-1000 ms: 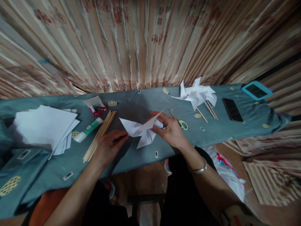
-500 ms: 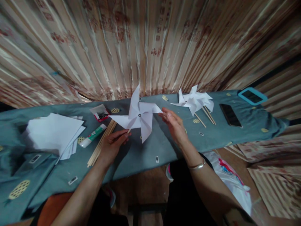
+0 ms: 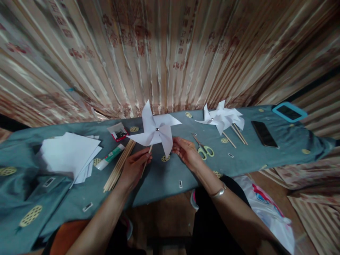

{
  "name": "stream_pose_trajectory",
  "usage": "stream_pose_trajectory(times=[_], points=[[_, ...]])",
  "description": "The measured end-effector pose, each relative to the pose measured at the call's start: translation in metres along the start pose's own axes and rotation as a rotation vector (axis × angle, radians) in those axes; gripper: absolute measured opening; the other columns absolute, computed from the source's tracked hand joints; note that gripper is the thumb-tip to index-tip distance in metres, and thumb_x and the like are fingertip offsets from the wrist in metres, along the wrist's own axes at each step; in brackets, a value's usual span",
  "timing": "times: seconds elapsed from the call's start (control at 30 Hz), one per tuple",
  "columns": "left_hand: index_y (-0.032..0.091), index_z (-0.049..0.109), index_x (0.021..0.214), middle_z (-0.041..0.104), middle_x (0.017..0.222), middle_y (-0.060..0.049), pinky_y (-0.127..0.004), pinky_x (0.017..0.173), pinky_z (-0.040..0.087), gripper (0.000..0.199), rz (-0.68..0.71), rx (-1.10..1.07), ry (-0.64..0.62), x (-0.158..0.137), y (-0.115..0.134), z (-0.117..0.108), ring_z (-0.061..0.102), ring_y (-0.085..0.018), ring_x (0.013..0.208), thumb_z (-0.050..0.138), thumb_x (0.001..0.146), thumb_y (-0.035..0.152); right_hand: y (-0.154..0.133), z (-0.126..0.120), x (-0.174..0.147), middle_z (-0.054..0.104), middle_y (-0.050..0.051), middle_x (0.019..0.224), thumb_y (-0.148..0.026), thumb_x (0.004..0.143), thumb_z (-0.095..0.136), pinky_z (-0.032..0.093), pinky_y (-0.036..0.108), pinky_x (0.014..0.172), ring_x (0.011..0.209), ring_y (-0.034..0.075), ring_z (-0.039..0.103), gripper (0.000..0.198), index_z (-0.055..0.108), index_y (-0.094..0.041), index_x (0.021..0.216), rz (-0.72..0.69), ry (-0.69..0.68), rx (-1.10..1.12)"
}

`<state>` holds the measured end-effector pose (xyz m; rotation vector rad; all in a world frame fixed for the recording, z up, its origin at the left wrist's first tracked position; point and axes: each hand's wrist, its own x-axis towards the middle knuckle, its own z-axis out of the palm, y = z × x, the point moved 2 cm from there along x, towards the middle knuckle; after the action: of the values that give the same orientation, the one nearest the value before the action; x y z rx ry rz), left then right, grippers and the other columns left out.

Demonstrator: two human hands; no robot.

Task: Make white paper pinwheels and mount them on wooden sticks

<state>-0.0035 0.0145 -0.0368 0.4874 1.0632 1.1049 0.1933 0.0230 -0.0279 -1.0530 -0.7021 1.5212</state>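
Observation:
My left hand (image 3: 134, 168) is closed around the thin wooden stick of a white paper pinwheel (image 3: 162, 132). The pinwheel faces me above the table, with a round metal pin head at its middle. Beside its lower right blade is my right hand (image 3: 187, 152), fingers loosely bent and apart; whether a fingertip touches the paper I cannot tell. More finished white pinwheels (image 3: 221, 117) lie on sticks to the right. Scissors (image 3: 204, 148) with green handles rest just past my right hand. Left of my left hand lies a bundle of wooden sticks (image 3: 119, 166).
A glue stick (image 3: 110, 157), a small open box of pins (image 3: 118, 132) and stacked white paper (image 3: 69, 152) are on the left. A black phone (image 3: 265, 134) and a blue-framed device (image 3: 290, 111) lie at the right end of the cloth-covered table (image 3: 170, 187). Behind hangs a curtain (image 3: 159, 63).
The pinwheel has turned about its pin, its blades now at another angle. My right hand has moved left and down toward the lower right blade, uncovering the scissors. The view has shifted slightly.

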Motion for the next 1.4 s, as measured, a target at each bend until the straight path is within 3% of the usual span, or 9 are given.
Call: stream_pose_trajectory(times=[0.17, 0.5, 0.8, 1.0, 1.27, 1.4], points=[[0.012, 0.078, 0.083, 0.076, 0.074, -0.004, -0.017, 0.067, 0.055, 0.031, -0.011, -0.019, 0.020, -0.002, -0.003, 0.003, 0.068, -0.010, 0.066, 0.087, 0.054, 0.010, 0.003, 0.003, 0.000, 0.071, -0.001, 0.065, -0.052, 0.050, 0.093, 0.051, 0.019, 0.056, 0.059, 0.009, 0.062, 0.043, 0.076, -0.020, 0.073, -0.001, -0.022, 0.023], [0.014, 0.078, 0.079, 0.076, 0.073, -0.003, -0.015, 0.065, 0.053, 0.028, -0.048, -0.042, 0.022, -0.005, -0.004, 0.006, 0.067, -0.009, 0.065, 0.087, 0.053, 0.009, 0.013, -0.002, 0.002, 0.071, -0.001, 0.065, -0.050, 0.059, 0.089, 0.048, 0.022, 0.060, 0.058, 0.009, 0.059, 0.036, 0.078, -0.021, 0.077, -0.060, -0.082, -0.063], [0.015, 0.079, 0.075, 0.075, 0.070, -0.003, -0.017, 0.062, 0.051, 0.037, -0.123, -0.030, -0.069, -0.016, -0.019, 0.013, 0.064, -0.009, 0.062, 0.096, 0.041, 0.020, 0.027, 0.019, -0.004, 0.074, 0.002, 0.071, -0.045, 0.054, 0.091, 0.054, 0.033, 0.073, 0.071, 0.017, 0.066, 0.032, 0.077, -0.021, 0.070, -0.026, -0.191, -0.189], [0.017, 0.080, 0.072, 0.075, 0.070, -0.004, -0.020, 0.065, 0.050, 0.043, -0.107, 0.069, -0.052, -0.018, -0.023, 0.013, 0.064, -0.011, 0.065, 0.098, 0.036, 0.032, 0.028, 0.016, -0.001, 0.071, 0.000, 0.064, -0.041, 0.048, 0.094, 0.054, 0.032, 0.067, 0.065, 0.017, 0.064, 0.037, 0.076, -0.021, 0.074, 0.002, -0.117, -0.166], [0.018, 0.081, 0.071, 0.073, 0.066, -0.005, -0.022, 0.057, 0.040, 0.039, -0.022, 0.320, -0.055, -0.019, -0.024, 0.005, 0.055, -0.011, 0.058, 0.094, 0.043, 0.041, 0.016, 0.014, -0.003, 0.076, 0.002, 0.080, -0.034, 0.049, 0.095, 0.058, 0.035, 0.076, 0.079, 0.021, 0.070, 0.047, 0.076, -0.024, 0.091, -0.042, -0.090, -0.165], [0.018, 0.081, 0.073, 0.072, 0.065, -0.004, -0.023, 0.056, 0.037, 0.037, 0.022, 0.356, -0.042, -0.017, -0.022, 0.003, 0.051, -0.010, 0.057, 0.092, 0.046, 0.041, 0.007, 0.002, -0.001, 0.076, 0.001, 0.072, -0.041, 0.049, 0.094, 0.058, 0.032, 0.069, 0.077, 0.022, 0.071, 0.039, 0.076, -0.023, 0.079, -0.075, -0.032, -0.165]])
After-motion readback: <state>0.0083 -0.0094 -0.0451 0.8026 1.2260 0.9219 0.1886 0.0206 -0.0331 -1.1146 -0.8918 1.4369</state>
